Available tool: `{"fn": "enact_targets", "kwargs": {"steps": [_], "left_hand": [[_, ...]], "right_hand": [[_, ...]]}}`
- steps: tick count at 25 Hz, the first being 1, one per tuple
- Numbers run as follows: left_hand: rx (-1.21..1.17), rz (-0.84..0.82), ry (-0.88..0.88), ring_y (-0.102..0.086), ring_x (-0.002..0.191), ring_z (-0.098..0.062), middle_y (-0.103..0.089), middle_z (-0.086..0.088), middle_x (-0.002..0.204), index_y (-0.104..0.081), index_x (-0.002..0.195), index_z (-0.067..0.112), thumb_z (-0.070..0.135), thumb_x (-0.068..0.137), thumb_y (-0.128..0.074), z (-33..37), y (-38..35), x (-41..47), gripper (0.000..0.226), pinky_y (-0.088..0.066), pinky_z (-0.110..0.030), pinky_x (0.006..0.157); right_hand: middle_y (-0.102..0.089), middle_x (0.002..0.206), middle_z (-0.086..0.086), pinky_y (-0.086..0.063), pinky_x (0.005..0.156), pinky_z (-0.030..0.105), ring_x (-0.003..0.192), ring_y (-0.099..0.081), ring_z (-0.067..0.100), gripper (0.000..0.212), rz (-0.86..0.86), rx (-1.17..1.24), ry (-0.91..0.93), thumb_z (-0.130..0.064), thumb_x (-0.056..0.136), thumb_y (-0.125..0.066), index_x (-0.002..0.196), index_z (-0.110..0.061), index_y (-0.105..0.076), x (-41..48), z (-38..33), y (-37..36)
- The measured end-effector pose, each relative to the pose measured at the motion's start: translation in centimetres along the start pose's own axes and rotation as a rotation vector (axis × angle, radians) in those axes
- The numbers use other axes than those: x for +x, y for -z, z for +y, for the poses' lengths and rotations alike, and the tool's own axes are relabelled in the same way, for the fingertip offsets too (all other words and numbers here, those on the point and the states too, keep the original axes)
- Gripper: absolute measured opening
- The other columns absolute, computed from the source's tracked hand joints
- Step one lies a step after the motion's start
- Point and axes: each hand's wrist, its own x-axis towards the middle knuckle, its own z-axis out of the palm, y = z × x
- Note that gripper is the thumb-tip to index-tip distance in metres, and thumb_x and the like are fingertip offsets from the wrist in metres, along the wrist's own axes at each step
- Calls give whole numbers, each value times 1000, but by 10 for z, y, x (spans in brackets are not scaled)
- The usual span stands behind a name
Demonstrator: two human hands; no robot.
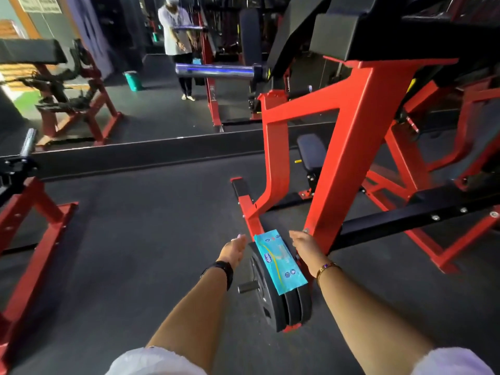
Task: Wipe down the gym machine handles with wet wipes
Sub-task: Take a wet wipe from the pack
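Left hand (234, 249), right hand (304, 247) flank wipes pack (280, 261) | atop weight plates (273, 307)

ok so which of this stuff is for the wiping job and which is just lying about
For the job: wipes pack, left hand, right hand, red machine.
Lying about: weight plates under the pack, chrome bar, left rack.

The wipes pack (280, 261) lies on top of the weight plates (270, 307). The left hand (234, 250) is just left of the plates and the right hand (305, 249) just right. The machine frame (351, 136) rises directly behind them, with the seat pad (311, 150) farther behind. A second frame (32, 212) stands well to their left.
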Motion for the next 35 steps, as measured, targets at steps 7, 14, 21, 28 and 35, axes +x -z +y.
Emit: {"fn": "enact_targets", "kwargs": {"steps": [7,14,21,28,35], "left_hand": [[200,-79,-101,-40,68,-7,-50,7,80,-55,79,26,37,94,-48,-8,-15,43,20,-34,-22,66],[422,-306,-116,-55,108,-18,-60,-9,122,-59,120,2,20,99,-50,-34,-37,80,29,-39,-26,98],[463,-450,-97,-37,137,-17,-41,-2,148,-50,137,16,11,91,-57,-33,-47,116,47,-22,-18,107],[589,-593,-130,-47,127,-19,-44,-3,145,-43,142,19,9,88,-57,-54,-74,127,57,-33,-22,106],[738,-537,-211,-43,132,-24,-47,-8,144,-44,141,14,24,98,-47,-60,-83,137,45,-29,-29,107]], "right_hand": [[-73,89,10,-48,69,33,77,-61,20,31,-133,-5,-89,2,80,-48,88,-13,-74,29,20,-21],[-41,51,-7,-26,53,26,54,-34,12,9,-28,-114,-228,-21,61,-48,59,-17,-56,34,38,-37],[-36,58,2,-28,42,22,48,-33,13,37,154,-77,-398,4,93,-49,61,-14,-46,55,55,-61],[-56,81,6,-42,61,22,76,-49,17,9,190,40,-305,-1,81,-66,88,4,-68,71,68,-67],[-66,108,14,-46,65,9,92,-60,20,32,196,-47,-232,10,86,-52,115,-1,-60,83,79,-72]]}}
